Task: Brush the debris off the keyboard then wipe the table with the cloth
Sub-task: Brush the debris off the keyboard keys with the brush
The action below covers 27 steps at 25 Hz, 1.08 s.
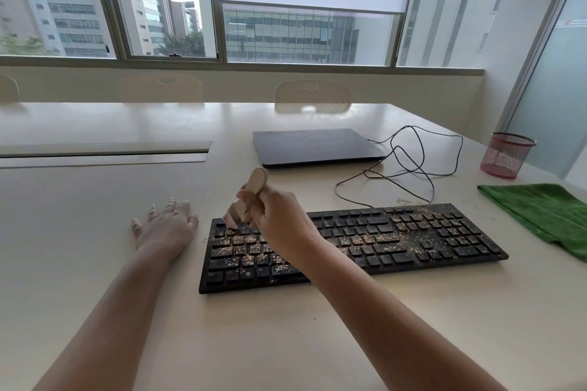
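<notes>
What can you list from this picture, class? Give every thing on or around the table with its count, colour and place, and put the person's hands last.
keyboard: 1, black, near middle of the table, strewn with debris
debris: many crumbs, tan, thickest on the keyboard's left keys
brush: 1, pale wooden handle, bristles at the keyboard's far left corner
cloth: 1, green, folded at the right edge
laptop: 1, dark, closed, behind the keyboard
cable: 1, black, looped right of the laptop
cup: 1, red mesh, far right
table: 1, cream
chairs: 3 backs seen, beige, far side
left hand: flat on the table, left of the keyboard
right hand: grips the brush
</notes>
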### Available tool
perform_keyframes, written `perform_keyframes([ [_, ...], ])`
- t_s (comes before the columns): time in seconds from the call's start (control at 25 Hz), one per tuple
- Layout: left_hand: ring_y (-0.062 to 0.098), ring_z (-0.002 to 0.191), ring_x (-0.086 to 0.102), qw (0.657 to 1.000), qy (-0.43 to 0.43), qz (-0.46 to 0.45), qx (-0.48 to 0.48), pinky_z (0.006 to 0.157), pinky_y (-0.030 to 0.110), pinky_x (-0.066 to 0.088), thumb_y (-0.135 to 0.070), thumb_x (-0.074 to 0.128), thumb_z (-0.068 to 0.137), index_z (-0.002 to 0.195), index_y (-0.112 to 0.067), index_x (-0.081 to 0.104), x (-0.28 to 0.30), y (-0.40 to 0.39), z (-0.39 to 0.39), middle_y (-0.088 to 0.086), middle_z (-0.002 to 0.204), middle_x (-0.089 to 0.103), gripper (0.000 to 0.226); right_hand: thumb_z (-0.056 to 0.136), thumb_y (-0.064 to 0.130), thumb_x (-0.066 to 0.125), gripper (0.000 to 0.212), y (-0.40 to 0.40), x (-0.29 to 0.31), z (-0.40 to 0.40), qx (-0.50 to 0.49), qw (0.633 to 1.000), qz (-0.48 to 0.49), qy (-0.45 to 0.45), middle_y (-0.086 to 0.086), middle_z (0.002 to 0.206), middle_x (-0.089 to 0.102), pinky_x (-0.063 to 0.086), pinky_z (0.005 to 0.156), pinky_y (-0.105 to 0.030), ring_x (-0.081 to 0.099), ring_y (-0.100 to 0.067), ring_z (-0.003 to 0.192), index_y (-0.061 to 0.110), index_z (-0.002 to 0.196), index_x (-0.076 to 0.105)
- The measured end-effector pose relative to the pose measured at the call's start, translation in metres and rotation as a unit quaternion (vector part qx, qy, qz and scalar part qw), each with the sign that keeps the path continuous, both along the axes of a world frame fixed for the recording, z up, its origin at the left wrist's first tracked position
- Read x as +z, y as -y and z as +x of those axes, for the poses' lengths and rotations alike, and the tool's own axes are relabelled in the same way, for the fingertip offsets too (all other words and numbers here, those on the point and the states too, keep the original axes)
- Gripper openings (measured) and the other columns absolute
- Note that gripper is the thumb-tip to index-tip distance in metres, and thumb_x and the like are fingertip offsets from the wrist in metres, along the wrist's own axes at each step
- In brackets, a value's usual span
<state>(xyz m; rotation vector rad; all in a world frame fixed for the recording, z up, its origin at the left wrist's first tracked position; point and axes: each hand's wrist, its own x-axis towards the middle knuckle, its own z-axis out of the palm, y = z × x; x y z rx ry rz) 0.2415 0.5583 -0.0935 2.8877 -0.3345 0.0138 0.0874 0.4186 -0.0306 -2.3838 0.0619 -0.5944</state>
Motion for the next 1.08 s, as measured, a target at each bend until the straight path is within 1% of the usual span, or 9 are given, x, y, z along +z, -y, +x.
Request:
perform_keyframes([
  [0.12,0.026,0.146,0.007,1.000,0.000,0.002,-0.002,0.115,0.053,0.004,-0.042,0.025,0.100,0.148,-0.027,0.022,0.000,0.000,-0.001,-0.003,0.158,0.011,0.051,0.098,0.031,0.045,0.031,0.003,0.004,-0.001,0.011,1.000,0.012,0.001,-0.012,0.089,0.070,0.054,0.072,-0.043,0.066,-0.027,0.075,0.010,0.112,0.063],
  [0.24,0.026,0.146,0.007,1.000,0.001,-0.002,-0.004,0.115,0.053,0.004,-0.042,0.025,0.100,0.149,-0.026,0.022,0.000,0.000,-0.001,-0.003,0.158,0.011,0.051,0.095,0.025,0.051,0.026,0.005,0.005,-0.004,0.034,0.999,0.000,0.016,-0.011,0.095,0.071,0.056,0.073,-0.041,0.068,-0.024,0.077,0.012,0.115,0.062],
  [0.32,0.026,0.146,0.007,1.000,0.000,-0.001,-0.005,0.115,0.053,0.004,-0.042,0.025,0.100,0.149,-0.026,0.022,0.000,0.000,0.000,-0.003,0.158,0.011,0.051,0.095,0.021,0.052,0.022,0.003,0.000,-0.003,0.053,0.998,0.027,0.006,-0.011,0.093,0.070,0.056,0.075,-0.042,0.068,-0.025,0.078,0.012,0.113,0.062],
  [0.44,0.026,0.146,0.007,1.000,-0.002,0.004,-0.007,0.115,0.054,0.005,-0.042,0.025,0.100,0.148,-0.027,0.023,0.000,0.000,0.000,-0.004,0.158,0.011,0.051,0.097,0.021,0.047,0.020,0.001,-0.005,0.000,0.039,0.998,0.042,0.005,-0.013,0.084,0.069,0.055,0.070,-0.044,0.065,-0.028,0.071,0.009,0.108,0.060],
  [0.6,0.026,0.146,0.007,1.000,-0.004,0.000,-0.010,0.115,0.055,0.004,-0.042,0.025,0.100,0.148,-0.026,0.023,0.000,-0.001,0.000,-0.003,0.158,0.011,0.051,0.099,0.020,0.042,0.020,-0.001,-0.004,0.003,0.033,0.999,-0.002,0.019,-0.006,0.079,0.063,0.052,0.063,-0.037,0.059,-0.022,0.064,0.008,0.107,0.054],
  [0.72,0.026,0.146,0.006,1.000,-0.004,0.003,-0.011,0.115,0.054,0.004,-0.042,0.025,0.100,0.148,-0.027,0.023,0.000,-0.001,0.000,-0.003,0.158,0.011,0.051,0.099,0.020,0.041,0.021,-0.002,-0.004,0.002,0.036,0.999,0.003,0.016,-0.007,0.079,0.063,0.052,0.063,-0.037,0.059,-0.021,0.065,0.005,0.104,0.056],
  [0.8,0.026,0.146,0.006,1.000,-0.003,0.001,-0.009,0.115,0.054,0.004,-0.042,0.025,0.100,0.148,-0.027,0.023,0.000,-0.001,0.000,-0.003,0.158,0.011,0.051,0.100,0.022,0.039,0.023,-0.001,-0.003,0.001,0.029,0.999,0.016,0.019,-0.010,0.082,0.065,0.054,0.065,-0.040,0.062,-0.023,0.067,0.006,0.106,0.055],
  [0.88,0.026,0.146,0.006,1.000,-0.004,0.000,-0.009,0.115,0.054,0.004,-0.042,0.025,0.100,0.148,-0.026,0.022,0.000,-0.001,0.000,-0.003,0.158,0.011,0.051,0.100,0.025,0.039,0.024,-0.001,-0.005,0.001,0.030,0.999,-0.001,0.023,-0.012,0.084,0.067,0.054,0.067,-0.045,0.064,-0.026,0.070,0.008,0.108,0.054],
  [1.08,0.026,0.146,0.006,1.000,-0.004,0.004,-0.012,0.115,0.054,0.003,-0.042,0.024,0.100,0.148,-0.027,0.022,-0.001,-0.001,0.000,-0.003,0.158,0.010,0.051,0.100,0.027,0.039,0.029,-0.003,-0.005,0.000,0.032,0.999,-0.005,0.028,-0.013,0.086,0.068,0.053,0.069,-0.044,0.065,-0.026,0.073,0.005,0.108,0.056],
])
